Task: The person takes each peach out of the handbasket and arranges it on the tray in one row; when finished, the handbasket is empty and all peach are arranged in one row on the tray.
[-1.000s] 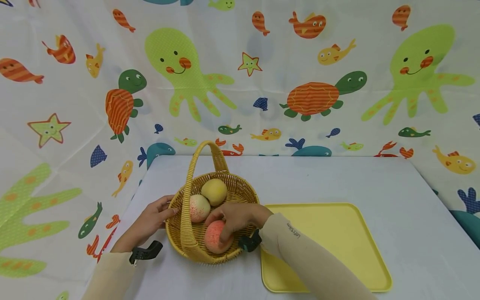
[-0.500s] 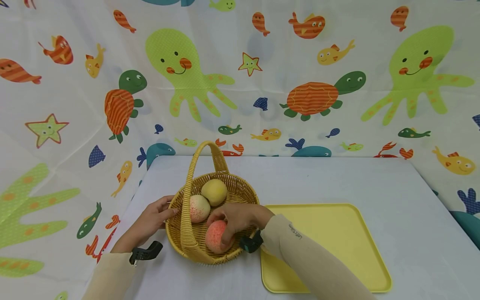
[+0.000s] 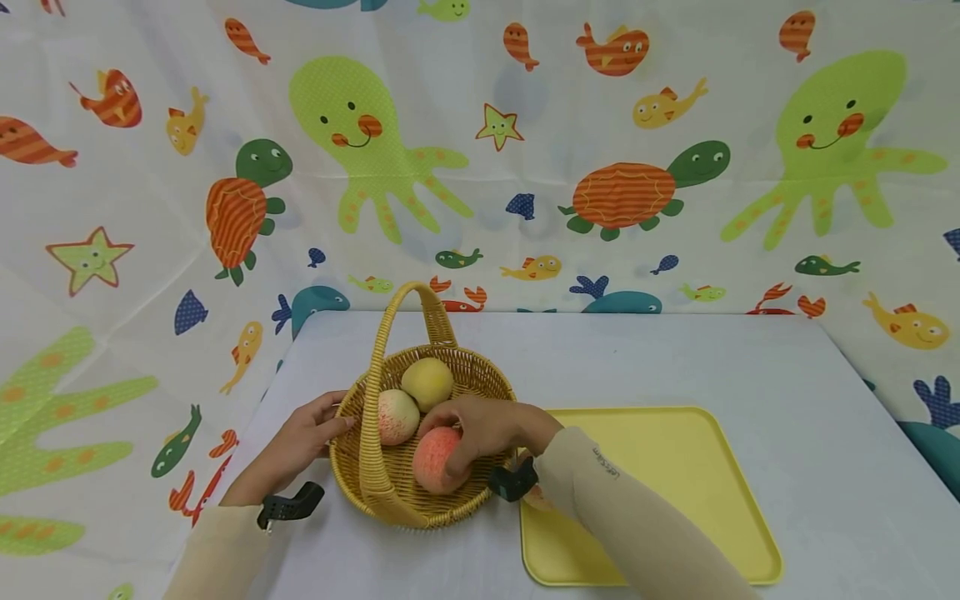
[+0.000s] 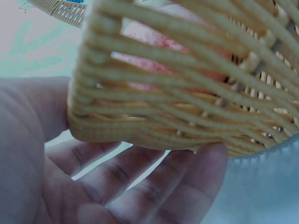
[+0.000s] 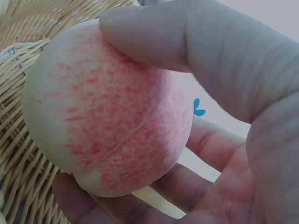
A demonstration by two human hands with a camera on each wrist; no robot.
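Note:
A round wicker basket (image 3: pixel 495 383) with a tall arched handle stands on the table, left of the middle. My left hand (image 3: pixel 311 429) grips its left side, thumb at the rim and fingers against the outside of the wall (image 4: pixel 154 112), as the left wrist view shows. My right hand (image 3: pixel 480 429) holds a pink-red peach (image 3: pixel 435 462) over the near part of the basket. In the right wrist view thumb and fingers curl round this peach (image 5: pixel 117 112). Two more fruits lie in the basket: a pale peach with pink speckles (image 3: pixel 397 417) and a yellow round fruit (image 3: pixel 427 383).
A yellow rectangular tray (image 3: pixel 675 475) lies right of the basket, partly covered by the right sleeve. At its left edge a pale pinkish round thing (image 3: pixel 538 498) peeks out from behind the right wrist. A white curtain (image 3: pixel 480 83) with sea animals hangs behind the table.
My right hand has lifted slightly and shifted right with the pink-red peach in its grip. The pinkish thing behind the wrist has come into view. My left hand stays on the basket.

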